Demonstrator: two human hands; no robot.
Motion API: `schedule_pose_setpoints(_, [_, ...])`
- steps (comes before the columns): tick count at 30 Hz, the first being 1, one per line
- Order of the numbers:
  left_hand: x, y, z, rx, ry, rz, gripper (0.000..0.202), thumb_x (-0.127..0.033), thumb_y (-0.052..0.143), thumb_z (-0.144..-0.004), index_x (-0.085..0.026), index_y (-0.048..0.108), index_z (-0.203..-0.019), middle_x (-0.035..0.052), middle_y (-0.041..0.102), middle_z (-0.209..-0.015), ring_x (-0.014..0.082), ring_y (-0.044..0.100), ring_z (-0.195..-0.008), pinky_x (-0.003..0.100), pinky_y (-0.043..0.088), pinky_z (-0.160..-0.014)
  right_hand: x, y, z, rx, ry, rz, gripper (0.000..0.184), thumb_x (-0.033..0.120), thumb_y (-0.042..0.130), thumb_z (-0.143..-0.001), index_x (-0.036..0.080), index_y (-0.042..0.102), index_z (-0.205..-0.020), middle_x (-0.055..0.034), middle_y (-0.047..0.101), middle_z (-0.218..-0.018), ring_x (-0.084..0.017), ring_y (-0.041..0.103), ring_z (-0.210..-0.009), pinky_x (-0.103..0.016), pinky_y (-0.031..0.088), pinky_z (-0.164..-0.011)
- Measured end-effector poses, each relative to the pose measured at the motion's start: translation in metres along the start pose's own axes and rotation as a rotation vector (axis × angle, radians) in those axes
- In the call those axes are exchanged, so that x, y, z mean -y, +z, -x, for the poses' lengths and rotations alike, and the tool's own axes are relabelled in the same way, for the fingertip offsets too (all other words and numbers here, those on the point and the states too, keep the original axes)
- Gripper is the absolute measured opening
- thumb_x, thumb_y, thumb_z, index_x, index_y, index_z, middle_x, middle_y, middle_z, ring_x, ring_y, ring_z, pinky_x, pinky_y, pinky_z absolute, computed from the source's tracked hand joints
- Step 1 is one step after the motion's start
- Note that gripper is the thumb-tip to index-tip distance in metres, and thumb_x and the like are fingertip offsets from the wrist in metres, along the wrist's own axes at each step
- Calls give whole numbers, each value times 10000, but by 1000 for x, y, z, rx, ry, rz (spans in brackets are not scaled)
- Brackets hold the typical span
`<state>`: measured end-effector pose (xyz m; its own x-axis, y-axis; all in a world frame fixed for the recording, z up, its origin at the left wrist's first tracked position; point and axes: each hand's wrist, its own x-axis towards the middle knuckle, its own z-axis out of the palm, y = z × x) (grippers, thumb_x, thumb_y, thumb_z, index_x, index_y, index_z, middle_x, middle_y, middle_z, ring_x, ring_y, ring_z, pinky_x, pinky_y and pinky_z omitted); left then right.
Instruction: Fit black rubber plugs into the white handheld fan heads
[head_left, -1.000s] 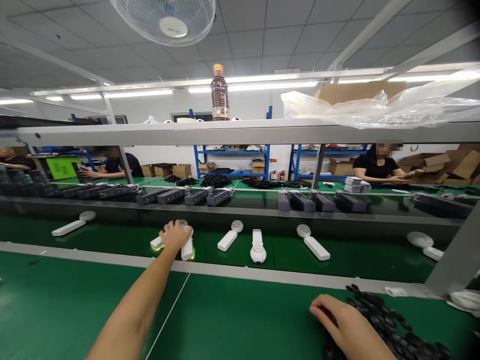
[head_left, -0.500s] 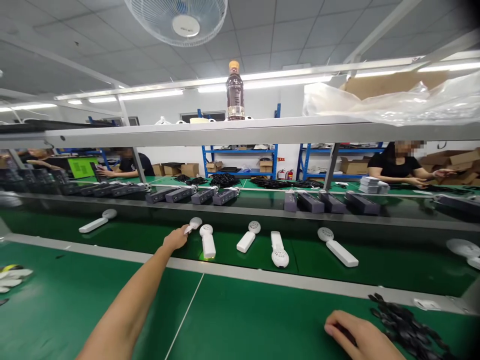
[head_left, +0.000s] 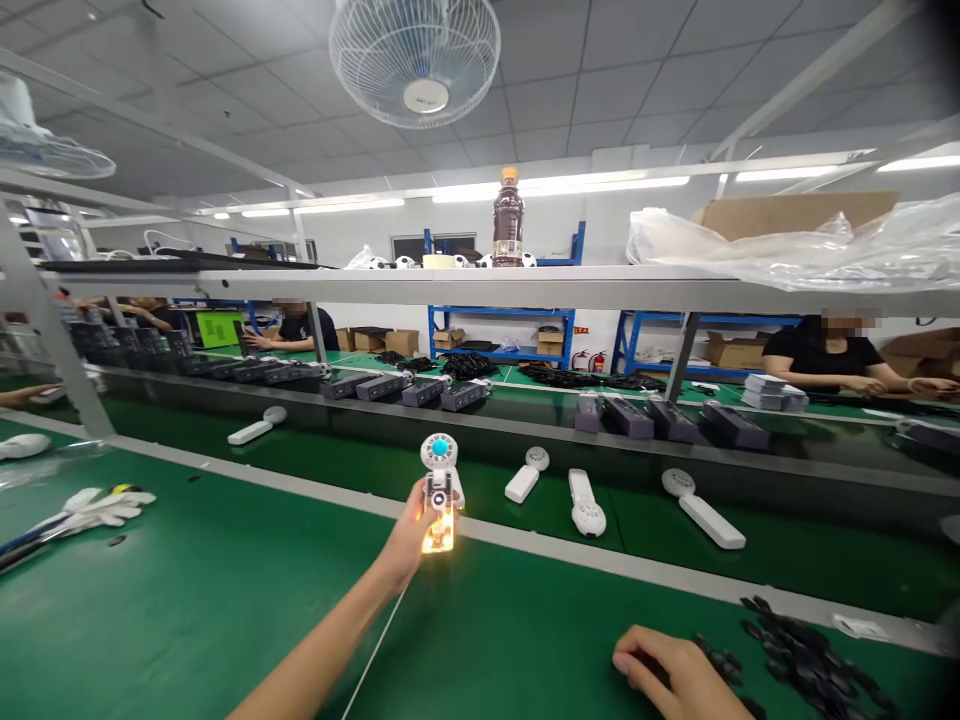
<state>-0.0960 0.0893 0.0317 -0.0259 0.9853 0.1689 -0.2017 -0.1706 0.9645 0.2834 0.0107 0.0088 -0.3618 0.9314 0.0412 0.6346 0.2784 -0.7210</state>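
Room: I've got a long factory floor in view, a caged ceiling fan [head_left: 415,60] overhead and blue steel racks [head_left: 501,340] against the far wall.

Far side: a co-worker [head_left: 825,355] sits across the line at right, arms down at the bench.

Shelf: a grey steel shelf [head_left: 525,290] crosses the view, a brown drink bottle [head_left: 508,225] on top.

Belt: a green conveyor belt [head_left: 360,470] carries three white handheld fans [head_left: 523,475], spaced well apart, just past my hand.

Bench: the green mat [head_left: 187,600] runs along my side, a grey rail [head_left: 570,550] dividing it from the belt.

Left hand: the left hand [head_left: 409,535] is curled closed around the lower handle of a white handheld fan [head_left: 440,490].

Fan: it's held upright over the rail, its blue-centred head clear of my fingers and its handle end glowing amber: a good, open view of both lights.

Right hand: the right hand [head_left: 664,672] lies curled on the mat, just beside a pile of small black parts [head_left: 806,660]; I can't tell whether it has hold of anything.
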Motion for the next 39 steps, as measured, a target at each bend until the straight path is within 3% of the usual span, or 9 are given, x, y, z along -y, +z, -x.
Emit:
schedule_pose_setpoints(4, [-7,45,41,106,-66,131,512,-281,743,-823,-239,513,-1278,75,685,-1159,191,685,-863,341,559,-809,10,11,3,18,-15,-54,372,529,500,-1002,259,704,-847,-36,723,-832,-214,655,-734,-265,478,-647])
schedule_pose_setpoints(7, [-3,76,59,156,-149,215,368,-393,678,-918,-247,495,-1202,59,683,-1079,195,699,-909,322,562,-807,17,20,5,-11,-34,-161,350,518,526,-1002,246,702,-868,-31,714,-826,-211,648,-758,-274,485,-689])
schedule_pose_setpoints(14, [30,129,84,259,-313,368,577,-299,880,-708,-276,474,-1117,-24,591,-942,157,663,-734,317,627,-598,29,32,6,-110,-17,-578,363,550,693,-900,188,705,-920,-61,729,-821,-235,682,-807,-316,543,-763])
schedule_pose_setpoints(16, [41,137,91,281,-378,388,457,-411,814,-780,-254,510,-1083,-17,605,-872,151,631,-639,301,609,-481,32,32,7,-134,-20,-613,361,542,701,-901,182,704,-919,-63,729,-831,-236,688,-817,-319,549,-771])
schedule_pose_setpoints(18, [52,144,99,316,-507,366,429,-617,602,-905,-195,570,-974,-2,597,-667,145,579,-487,278,567,-401,37,32,9,-162,-26,-598,352,529,681,-922,178,700,-908,-65,733,-849,-235,697,-829,-314,552,-773])
schedule_pose_setpoints(20, [59,148,108,317,-688,320,647,-768,381,-932,-167,602,-836,3,532,-490,131,503,-355,232,488,-334,42,33,10,-185,-24,-556,344,517,659,-941,177,697,-905,-66,741,-864,-231,705,-820,-302,554,-752])
schedule_pose_setpoints(23, [63,151,120,236,-839,262,739,-857,355,-878,-176,587,-709,2,510,-448,102,438,-288,189,378,-290,46,37,10,-200,-6,-473,332,505,649,-948,180,705,-911,-62,750,-857,-219,705,-781,-282,555,-698])
schedule_pose_setpoints(27, [65,150,126,189,-798,181,785,-930,345,-818,-188,557,-673,10,544,-484,111,471,-312,203,374,-312,45,47,9,-216,8,-397,307,485,643,-951,197,701,-863,-40,744,-794,-203,700,-727,-251,554,-632])
schedule_pose_setpoints(39, [68,147,129,177,-683,-31,722,-907,421,-818,-249,521,-1098,-45,583,-618,126,479,-337,226,380,-334,30,60,13,-249,1,70,308,444,518,-1047,245,528,-812,-3,676,-777,-196,638,-686,-279,421,-617])
